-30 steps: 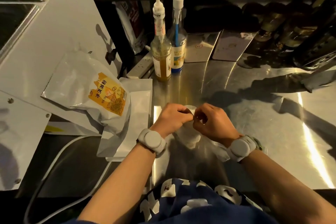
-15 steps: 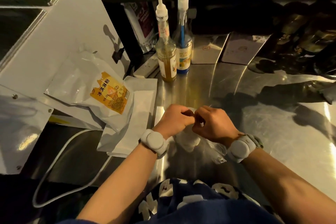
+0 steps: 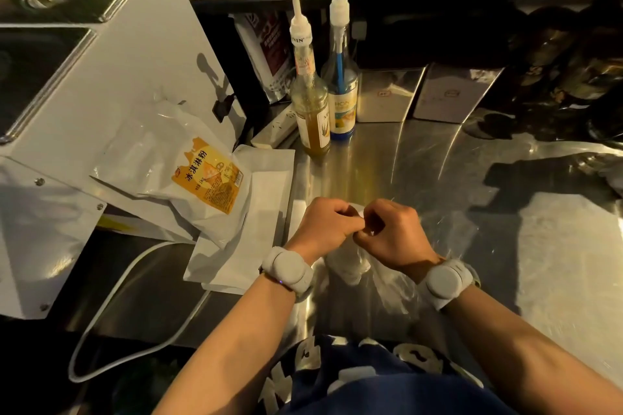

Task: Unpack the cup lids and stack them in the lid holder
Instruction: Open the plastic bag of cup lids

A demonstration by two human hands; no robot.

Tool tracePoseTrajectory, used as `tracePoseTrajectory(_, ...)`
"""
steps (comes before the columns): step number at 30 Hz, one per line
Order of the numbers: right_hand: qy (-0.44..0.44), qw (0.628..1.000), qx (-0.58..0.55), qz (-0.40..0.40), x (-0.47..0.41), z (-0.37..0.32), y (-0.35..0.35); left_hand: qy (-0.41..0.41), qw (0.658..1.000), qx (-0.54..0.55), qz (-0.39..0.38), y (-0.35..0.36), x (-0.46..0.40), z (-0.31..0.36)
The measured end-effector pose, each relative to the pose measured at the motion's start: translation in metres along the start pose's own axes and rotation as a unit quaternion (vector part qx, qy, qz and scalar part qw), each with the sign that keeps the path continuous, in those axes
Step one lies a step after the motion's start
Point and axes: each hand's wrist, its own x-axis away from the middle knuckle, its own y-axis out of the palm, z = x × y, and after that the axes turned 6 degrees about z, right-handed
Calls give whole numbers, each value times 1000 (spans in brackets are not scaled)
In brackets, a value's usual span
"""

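Steel counter: bottles, bags.

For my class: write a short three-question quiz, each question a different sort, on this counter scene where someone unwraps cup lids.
1. True or false: both the left hand and the right hand pinch the clear plastic bag.
2. Which pump bottle stands nearer the person? A) the amber syrup bottle B) the blue-straw bottle
3. Fill in: the orange-labelled powder pouch lies to the person's ____.

Key: 1 true; 2 A; 3 left.
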Motion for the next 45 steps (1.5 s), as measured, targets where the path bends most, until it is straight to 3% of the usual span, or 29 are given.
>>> tracePoseTrajectory(7,-30,998,4,-46,-10,3,-7,-30,997,33,-59,-19,-6,5)
tracePoseTrajectory(18,-14,1000,-18,18,-8,-3,-5,-22,996,87,-11,-12,-3,2)
tracePoseTrajectory(27,-88,995,30,-46,-17,-3,-18,-47,986,158,-23,-17,-4,-6)
tracePoseTrajectory(31,-90,993,52,-51,-14,-4,-14,-53,989,137,-33,-12,-1,-3)
tracePoseTrajectory(37,-22,1000,-3,-20,-10,0,-11,-25,996,81,7,-6,0,1)
tracePoseTrajectory(45,-70,996,10,-61,-15,1,-17,2,999,16,-41,-27,-8,5)
